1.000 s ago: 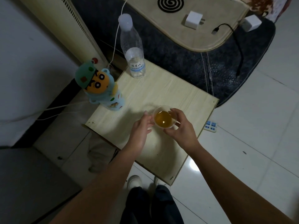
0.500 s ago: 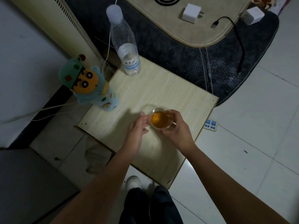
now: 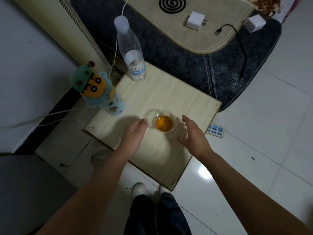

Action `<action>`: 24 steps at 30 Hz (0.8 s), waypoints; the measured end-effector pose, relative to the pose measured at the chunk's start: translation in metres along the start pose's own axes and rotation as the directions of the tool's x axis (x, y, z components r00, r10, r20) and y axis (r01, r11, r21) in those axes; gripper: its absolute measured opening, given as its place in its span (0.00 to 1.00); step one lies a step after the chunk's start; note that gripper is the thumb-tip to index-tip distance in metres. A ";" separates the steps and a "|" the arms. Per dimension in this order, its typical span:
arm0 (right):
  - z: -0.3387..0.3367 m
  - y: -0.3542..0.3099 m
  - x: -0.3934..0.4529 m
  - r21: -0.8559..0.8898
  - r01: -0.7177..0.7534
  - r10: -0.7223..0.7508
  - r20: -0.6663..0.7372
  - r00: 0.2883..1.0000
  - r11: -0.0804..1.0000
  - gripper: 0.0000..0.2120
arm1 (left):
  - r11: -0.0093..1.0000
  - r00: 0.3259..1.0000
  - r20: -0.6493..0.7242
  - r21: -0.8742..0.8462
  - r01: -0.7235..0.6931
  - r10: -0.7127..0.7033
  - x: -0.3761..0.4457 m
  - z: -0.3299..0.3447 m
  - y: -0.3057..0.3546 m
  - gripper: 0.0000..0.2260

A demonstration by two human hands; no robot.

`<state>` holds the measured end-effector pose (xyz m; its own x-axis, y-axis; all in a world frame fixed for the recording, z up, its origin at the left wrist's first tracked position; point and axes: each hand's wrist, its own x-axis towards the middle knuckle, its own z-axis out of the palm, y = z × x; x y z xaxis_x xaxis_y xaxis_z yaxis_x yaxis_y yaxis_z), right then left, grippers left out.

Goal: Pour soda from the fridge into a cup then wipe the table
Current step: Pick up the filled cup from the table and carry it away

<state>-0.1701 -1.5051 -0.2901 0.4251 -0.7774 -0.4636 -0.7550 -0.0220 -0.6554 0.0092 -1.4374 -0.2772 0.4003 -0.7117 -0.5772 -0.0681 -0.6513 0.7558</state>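
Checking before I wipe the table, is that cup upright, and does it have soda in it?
Upright and partly filled: the cup stands on the table, amber liquid visible through its open top. Neither hand touches it.

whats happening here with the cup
A person stands over a small wooden table. A clear cup of amber drink sits on it, and the left hand and right hand hover open on either side without touching it. A water bottle and a cartoon plush stand at the far corner.
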 end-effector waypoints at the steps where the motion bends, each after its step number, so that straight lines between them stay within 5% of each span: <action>1: -0.009 -0.002 -0.006 -0.081 0.026 -0.026 0.001 1.000 0.996 0.33 | 0.996 1.000 -0.007 0.091 -0.026 0.027 -0.006 -0.004 0.007 0.14; 5: -0.047 -0.022 -0.033 -0.431 0.161 -0.158 0.043 0.986 0.888 0.31 | 0.831 0.980 0.061 0.521 -0.195 0.192 -0.031 -0.020 0.040 0.20; 10: -0.091 -0.062 -0.071 -0.635 0.229 -0.251 0.057 0.966 0.738 0.29 | 0.504 0.923 0.194 0.791 -0.348 0.333 -0.073 -0.031 0.089 0.22; 15: -0.118 -0.101 -0.124 -0.677 0.225 -0.306 -0.001 0.952 0.701 0.30 | 0.338 0.831 0.263 0.821 -0.460 0.491 -0.129 -0.043 0.132 0.21; 24: -0.107 -0.146 -0.218 -0.681 0.086 -0.267 -0.165 0.949 0.727 0.29 | 0.119 0.725 0.383 0.836 -0.536 0.572 -0.200 -0.076 0.152 0.21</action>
<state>-0.2056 -1.3995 -0.0296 0.5227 -0.8361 -0.1665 -0.8525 -0.5111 -0.1098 -0.0114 -1.3742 -0.0229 -0.0990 -0.9896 -0.1048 -0.9865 0.0838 0.1406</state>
